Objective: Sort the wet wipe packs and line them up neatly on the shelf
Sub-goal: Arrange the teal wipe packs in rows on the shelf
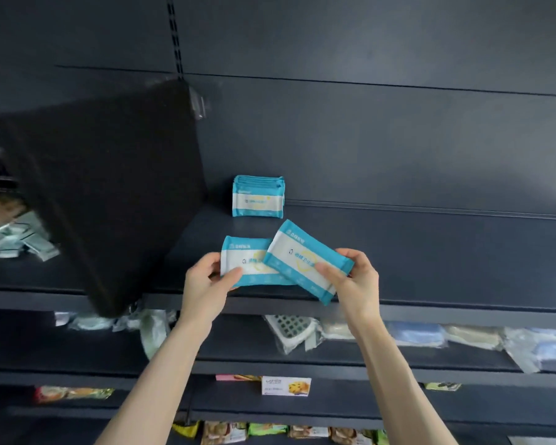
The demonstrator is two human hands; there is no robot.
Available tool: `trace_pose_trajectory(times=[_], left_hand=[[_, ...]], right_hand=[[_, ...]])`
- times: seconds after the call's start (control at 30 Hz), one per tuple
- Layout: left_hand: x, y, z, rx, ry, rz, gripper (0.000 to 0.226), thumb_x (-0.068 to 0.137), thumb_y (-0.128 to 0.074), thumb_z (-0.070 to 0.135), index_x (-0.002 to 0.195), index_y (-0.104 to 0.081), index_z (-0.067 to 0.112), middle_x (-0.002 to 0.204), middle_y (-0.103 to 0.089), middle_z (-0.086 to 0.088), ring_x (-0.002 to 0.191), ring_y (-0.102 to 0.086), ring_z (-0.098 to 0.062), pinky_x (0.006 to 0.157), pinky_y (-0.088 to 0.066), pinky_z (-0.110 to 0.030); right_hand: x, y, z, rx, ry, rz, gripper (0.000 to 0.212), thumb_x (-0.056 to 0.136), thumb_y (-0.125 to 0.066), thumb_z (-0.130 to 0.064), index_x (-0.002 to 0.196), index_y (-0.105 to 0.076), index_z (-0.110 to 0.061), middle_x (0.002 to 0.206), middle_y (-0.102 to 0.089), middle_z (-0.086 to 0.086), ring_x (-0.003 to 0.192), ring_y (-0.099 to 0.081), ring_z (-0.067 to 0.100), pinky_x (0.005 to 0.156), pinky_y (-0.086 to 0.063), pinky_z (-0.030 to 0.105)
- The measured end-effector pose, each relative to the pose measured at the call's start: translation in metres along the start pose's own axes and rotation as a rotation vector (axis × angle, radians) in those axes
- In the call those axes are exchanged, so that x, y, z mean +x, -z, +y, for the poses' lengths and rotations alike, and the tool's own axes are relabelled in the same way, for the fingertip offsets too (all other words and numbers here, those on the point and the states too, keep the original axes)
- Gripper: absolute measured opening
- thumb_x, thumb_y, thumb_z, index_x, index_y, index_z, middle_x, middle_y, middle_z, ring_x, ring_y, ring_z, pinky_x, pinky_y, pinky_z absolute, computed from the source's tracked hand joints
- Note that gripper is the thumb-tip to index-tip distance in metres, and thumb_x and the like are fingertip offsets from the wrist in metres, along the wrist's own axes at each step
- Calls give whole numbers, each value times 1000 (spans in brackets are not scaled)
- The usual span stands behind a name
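A: Over the front edge of the shelf [430, 252], seen what?

B: Seen two packs, both lifted off the shelf. Gripped the left pack [246, 263] by its left end with the left hand [206, 281], thumb across the face. Gripped the right pack [302, 256] by its right end with the right hand [357, 281], thumb on the front, fingers behind.

A: Held apart?

B: No, overlapped. Held the right pack tilted, in front of the left pack's right end. Held the left pack nearly level.

A: And further back?

B: Found a row [258, 196] of the same blue-and-white packs, upright, face forward, at the back wall, near the black divider [109, 194]. Well apart from both hands.

A: Beyond the divider?

B: Noticed pale boxes [13, 239], too blurred to tell the kind.

A: Below?

B: Found bagged goods [414, 335] one shelf down, and snacks [286, 385] lower still, also blurred.
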State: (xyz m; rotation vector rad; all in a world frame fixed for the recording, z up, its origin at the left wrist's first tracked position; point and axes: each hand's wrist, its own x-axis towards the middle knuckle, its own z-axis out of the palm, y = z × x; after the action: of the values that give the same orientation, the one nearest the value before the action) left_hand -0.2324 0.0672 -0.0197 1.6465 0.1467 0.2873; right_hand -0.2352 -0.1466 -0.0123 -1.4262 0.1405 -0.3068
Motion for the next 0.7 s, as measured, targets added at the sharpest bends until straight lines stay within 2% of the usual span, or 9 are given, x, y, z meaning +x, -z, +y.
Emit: trace_pose_trajectory(times=[0.1, 0.23, 0.33, 0.4, 0.53, 0.7], left_hand=[[33, 3, 2, -18, -4, -31, 18, 86, -65, 2, 99, -62, 14, 96, -68, -1, 89, -67, -15, 69, -57, -23], [73, -3, 4, -56, -8, -34, 13, 89, -62, 3, 89, -60, 16, 94, -67, -1, 84, -66, -11, 63, -56, -18], [108, -11, 1, -39, 5, -46, 9, 90, -59, 2, 92, -59, 10, 95, -66, 0, 85, -65, -11, 67, -55, -20], [129, -18, -4, -13, 9, -53, 8, 91, -57, 1, 99, -57, 4, 95, -65, 0, 85, -65, -10, 68, -55, -21], [169, -31, -17, 53, 16, -45, 8, 90, -59, 2, 98, -58, 3, 94, -67, 0, 82, -63, -10, 75, -53, -26], [204, -38, -31, 139, 1, -39, 6, 87, -63, 4, 92, -61, 6, 89, -69, 2, 75, -62, -9, 66, -48, -19]], right_hand=[[21, -19, -2, -18, 28, 25, 29, 77, -76, -4, 95, -55, -13, 96, -68, 5, 79, -71, 10, 60, -56, 24], [53, -35, -2, -48, 47, 54, 28, 78, -76, -4, 91, -55, -16, 93, -68, 1, 78, -70, 10, 61, -57, 24], [84, -44, 4, -94, 63, 65, 29, 76, -77, -5, 89, -55, -19, 92, -68, 2, 81, -70, 15, 66, -58, 31], [103, -49, 7, -130, 66, 58, 29, 76, -77, -5, 87, -55, -20, 90, -69, 2, 78, -70, 14, 62, -57, 28], [144, -59, 18, -158, 48, 25, 28, 75, -78, -4, 84, -55, -19, 90, -70, 5, 79, -70, 20, 65, -58, 37], [188, -71, 30, -227, 55, -43, 28, 76, -77, -2, 82, -55, -18, 89, -70, 6, 80, -70, 21, 68, -58, 36]])
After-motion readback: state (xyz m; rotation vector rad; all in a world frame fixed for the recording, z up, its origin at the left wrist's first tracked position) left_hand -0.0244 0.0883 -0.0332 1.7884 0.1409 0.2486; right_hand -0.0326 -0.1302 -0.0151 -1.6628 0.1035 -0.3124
